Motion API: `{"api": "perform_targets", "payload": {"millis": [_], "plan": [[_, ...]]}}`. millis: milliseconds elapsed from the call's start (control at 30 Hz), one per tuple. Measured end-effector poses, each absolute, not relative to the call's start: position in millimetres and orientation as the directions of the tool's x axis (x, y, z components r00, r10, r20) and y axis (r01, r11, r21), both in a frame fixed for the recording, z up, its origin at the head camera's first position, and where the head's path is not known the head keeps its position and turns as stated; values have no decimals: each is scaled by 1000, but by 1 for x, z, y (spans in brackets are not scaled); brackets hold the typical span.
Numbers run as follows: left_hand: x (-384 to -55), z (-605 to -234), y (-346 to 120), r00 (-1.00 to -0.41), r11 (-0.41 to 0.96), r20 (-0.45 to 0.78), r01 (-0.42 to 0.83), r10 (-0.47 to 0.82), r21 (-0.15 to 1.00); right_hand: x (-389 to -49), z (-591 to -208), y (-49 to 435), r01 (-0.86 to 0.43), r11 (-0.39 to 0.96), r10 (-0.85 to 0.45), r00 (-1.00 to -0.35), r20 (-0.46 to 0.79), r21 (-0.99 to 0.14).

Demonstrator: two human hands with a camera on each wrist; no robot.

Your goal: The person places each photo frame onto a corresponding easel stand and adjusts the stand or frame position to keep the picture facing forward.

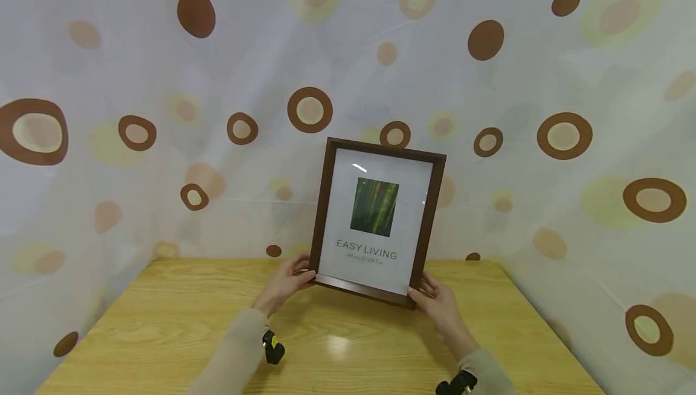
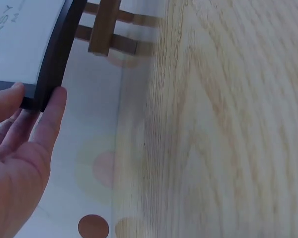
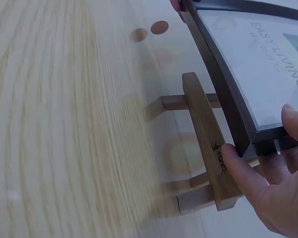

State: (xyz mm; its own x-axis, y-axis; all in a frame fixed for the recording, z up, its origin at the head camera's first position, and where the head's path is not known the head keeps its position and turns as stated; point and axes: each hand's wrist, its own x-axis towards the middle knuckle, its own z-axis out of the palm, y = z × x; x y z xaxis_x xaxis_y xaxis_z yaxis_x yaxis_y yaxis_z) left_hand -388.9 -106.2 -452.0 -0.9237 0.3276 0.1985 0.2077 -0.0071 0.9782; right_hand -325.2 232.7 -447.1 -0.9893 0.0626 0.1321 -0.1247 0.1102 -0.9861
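Left hand (image 1: 288, 280) and right hand (image 1: 439, 307) only grip bottom corners of the picture frame (image 1: 375, 223), so that tilt could clip the wooden stand (image 3: 206, 141) tbh.

White insert sheet (image 1: 375, 239) in brown picture frame (image 1: 428, 220), right of centre in head view: "EASY LIVING" in grey capitals. Smaller line beneath: "A4" and "21", "29.7" discernible, rest blurred. Left wrist view, upper left: only "EASY", turned sideways. Right wrist view, upper right: "EASY LIVING" again, slanting down. Wooden stand (image 3: 207, 134), lower right there: dark logo (image 3: 219, 157) with lettering, too unclear to read.
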Motion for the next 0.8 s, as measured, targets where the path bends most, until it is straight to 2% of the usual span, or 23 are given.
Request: {"api": "perform_targets", "payload": {"millis": [167, 300, 567, 800], "plan": [[-392, -453, -89, -952, 4, 222, 228, 212, 974, -326, -446, 240, -142, 91, 60, -987, 147, -986], [-391, -453, -78, -959, -9, 227, 229, 169, 973, -326, -447, 244, -132, 92, 84, -987, 140, -987], [-391, -453, -62, -945, 54, 250, 267, 211, 962, -331, -449, 256, -114, 53, 114, -986, 120, -992], [-396, -452, -55, -917, 29, 209, 232, 341, 972, -334, -445, 268, -107, 85, 144, -982, 119, -991]]}}
